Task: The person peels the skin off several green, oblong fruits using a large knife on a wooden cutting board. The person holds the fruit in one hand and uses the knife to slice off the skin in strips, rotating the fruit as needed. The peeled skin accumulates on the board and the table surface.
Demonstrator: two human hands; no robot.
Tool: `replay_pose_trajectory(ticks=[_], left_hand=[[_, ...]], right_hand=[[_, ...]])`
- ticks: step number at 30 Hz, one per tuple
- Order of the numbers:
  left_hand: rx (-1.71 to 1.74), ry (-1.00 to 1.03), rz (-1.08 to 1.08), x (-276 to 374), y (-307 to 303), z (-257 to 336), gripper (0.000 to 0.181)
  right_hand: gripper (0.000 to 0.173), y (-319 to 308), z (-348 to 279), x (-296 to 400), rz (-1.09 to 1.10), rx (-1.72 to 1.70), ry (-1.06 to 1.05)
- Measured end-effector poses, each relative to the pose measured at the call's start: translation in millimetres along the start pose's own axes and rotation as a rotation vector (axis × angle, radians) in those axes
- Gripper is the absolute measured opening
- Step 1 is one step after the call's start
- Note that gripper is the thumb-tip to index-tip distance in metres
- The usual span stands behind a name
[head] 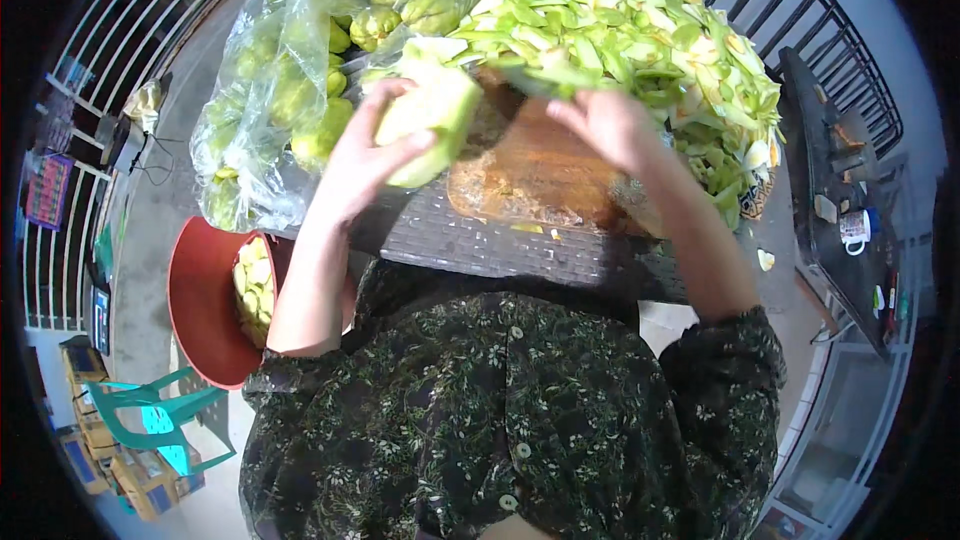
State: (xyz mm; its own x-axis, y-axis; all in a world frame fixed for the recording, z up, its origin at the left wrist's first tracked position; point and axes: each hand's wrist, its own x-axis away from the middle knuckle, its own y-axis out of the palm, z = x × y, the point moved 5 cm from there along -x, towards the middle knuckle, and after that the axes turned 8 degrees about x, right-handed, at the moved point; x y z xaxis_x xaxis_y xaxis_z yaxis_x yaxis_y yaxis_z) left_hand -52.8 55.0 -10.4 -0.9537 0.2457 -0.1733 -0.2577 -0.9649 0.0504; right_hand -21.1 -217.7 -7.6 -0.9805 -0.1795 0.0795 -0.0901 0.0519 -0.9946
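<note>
My left hand (371, 142) grips a mostly peeled chayote (427, 124), pale green with a darker strip along its right side. At the right, my right hand (607, 124) is curled and blurred, above a wooden cutting board (536, 165). A blurred green and dark shape lies at its fingertips; whether that is a blade or a peel cannot be told. Behind the board rises a large heap of green peels (600, 22). Unpeeled chayotes (322, 135) fill a clear plastic bag (255, 90) to the left of my left hand.
The board lies on a dark woven-pattern table (480, 244). Below its left edge stands a red bucket (202, 292) holding pale peeled pieces (255, 285). A teal plastic chair (161, 420) and cardboard boxes (142, 476) are at lower left. A dark side table (825, 240) with a mug (855, 231) stands right.
</note>
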Motion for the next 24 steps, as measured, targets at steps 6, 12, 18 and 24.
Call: replay_pose_trajectory(ticks=[6,12,18,24], left_hand=[[-0.648,0.059,-0.444,-28.5,65.9,21.5,0.059],[-0.424,0.405,-0.427,-56.1,79.5,-14.1,0.035],[-0.408,0.325,-0.294,-45.0,83.3,-23.9,0.033],[-0.497,0.335,-0.035,-64.3,99.3,-16.2,0.05]], right_hand=[[0.061,-64.4,67.7,-28.1,0.7,0.448,0.081],[0.049,-108.0,64.5,24.2,0.091,-0.118,0.307],[0.043,-97.2,17.3,58.2,0.025,-0.071,0.146],[0.033,-100.8,39.3,53.9,0.242,0.011,0.065]])
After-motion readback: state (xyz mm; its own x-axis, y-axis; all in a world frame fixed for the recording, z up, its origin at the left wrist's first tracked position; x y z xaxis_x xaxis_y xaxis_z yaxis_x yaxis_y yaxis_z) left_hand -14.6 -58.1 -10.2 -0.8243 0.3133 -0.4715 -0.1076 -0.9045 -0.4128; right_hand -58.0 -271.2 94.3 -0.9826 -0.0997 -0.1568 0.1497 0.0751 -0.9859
